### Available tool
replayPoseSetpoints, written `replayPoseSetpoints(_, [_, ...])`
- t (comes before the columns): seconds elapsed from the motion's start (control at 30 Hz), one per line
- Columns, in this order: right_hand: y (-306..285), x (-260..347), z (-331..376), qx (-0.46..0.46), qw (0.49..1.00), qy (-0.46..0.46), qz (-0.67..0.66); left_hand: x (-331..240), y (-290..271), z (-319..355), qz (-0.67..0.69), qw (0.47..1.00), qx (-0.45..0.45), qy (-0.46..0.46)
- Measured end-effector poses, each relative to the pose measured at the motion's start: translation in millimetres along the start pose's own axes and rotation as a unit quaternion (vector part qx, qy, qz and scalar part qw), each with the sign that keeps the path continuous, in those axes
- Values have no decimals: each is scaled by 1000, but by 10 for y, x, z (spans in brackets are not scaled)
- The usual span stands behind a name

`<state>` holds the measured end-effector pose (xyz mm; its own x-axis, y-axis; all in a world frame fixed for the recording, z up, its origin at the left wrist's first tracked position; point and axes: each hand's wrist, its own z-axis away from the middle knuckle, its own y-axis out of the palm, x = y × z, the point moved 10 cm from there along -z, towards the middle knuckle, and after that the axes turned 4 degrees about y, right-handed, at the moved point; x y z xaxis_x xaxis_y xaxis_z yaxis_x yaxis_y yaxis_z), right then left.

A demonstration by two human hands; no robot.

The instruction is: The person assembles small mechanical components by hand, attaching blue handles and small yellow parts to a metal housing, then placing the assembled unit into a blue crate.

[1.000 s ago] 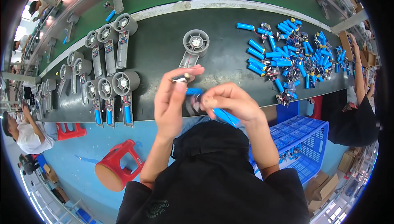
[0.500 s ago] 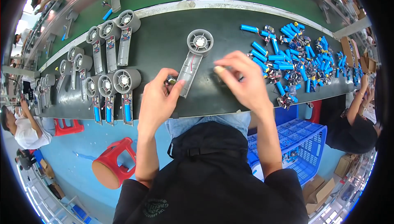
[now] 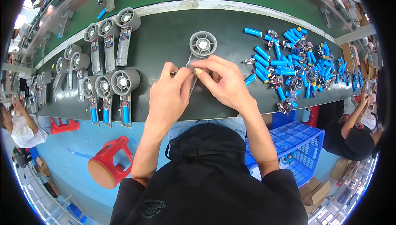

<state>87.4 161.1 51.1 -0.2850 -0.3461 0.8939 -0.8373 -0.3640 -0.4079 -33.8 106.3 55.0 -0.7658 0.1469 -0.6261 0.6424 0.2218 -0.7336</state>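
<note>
A grey handheld fan housing (image 3: 203, 44) lies in front of me, its round fan end away from me and its slim handle toward me. My left hand (image 3: 168, 95) is closed at the left of the handle, a small dark part just showing between thumb and forefinger. From the right, my right hand (image 3: 226, 80) brings thumb and forefinger together over the handle, close to the left fingertips. What these fingers pinch is too small to tell. Both hands cover most of the handle.
Similar fan housings (image 3: 123, 83) with circuit boards stand in rows at left, some holding blue cells. A heap of blue cylindrical cells (image 3: 284, 72) wired to boards lies at right. Below are a blue crate (image 3: 307, 153) and a red stool (image 3: 108, 163). Other people sit at both sides.
My right hand has moved left and nearer, from beside the fan to over its handle. My left hand has shifted right, and the two hands' fingertips now meet.
</note>
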Motion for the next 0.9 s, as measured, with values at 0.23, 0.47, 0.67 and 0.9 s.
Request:
replayPoseSetpoints(0.23, [75,-71,14,22,1000,-20,-1,31,-41,8,19,1000,-7,15])
replayPoseSetpoints(0.47, [16,-218,108,-50,997,12,-51,10,37,-16,143,989,35,-4])
replayPoseSetpoints(0.67, [48,-284,134,-57,990,70,-108,230,69,173,258,962,-69,-61])
replayPoseSetpoints(0.9, [72,-340,130,-49,983,86,-157,86,43,108,160,984,-76,7])
